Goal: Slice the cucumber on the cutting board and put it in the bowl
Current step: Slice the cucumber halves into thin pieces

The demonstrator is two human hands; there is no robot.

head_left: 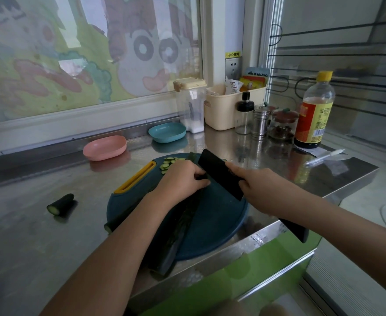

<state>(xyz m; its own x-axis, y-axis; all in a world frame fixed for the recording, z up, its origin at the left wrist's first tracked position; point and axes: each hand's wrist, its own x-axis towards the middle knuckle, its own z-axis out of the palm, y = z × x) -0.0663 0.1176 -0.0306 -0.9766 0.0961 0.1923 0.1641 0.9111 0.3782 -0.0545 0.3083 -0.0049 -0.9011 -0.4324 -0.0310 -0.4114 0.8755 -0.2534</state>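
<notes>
A long dark green cucumber [183, 221] lies lengthwise across the round blue cutting board [217, 224]. My left hand [183, 179] grips its far part with curled fingers. My right hand [262, 185] holds a black cleaver [219, 173], forefinger stretched along the blade, which stands right beside my left fingers. Several thin cucumber slices [168, 164] lie at the far edge of the board. A pink bowl [105, 148] and a blue bowl [167, 132] stand on the counter behind the board.
A cut cucumber end [61, 204] lies on the steel counter to the left. A second cucumber piece [117, 222] sticks out under my left forearm. Jars, a shaker, a beige basket [221, 110] and a sauce bottle [314, 110] stand at the back right. The counter edge runs close in front.
</notes>
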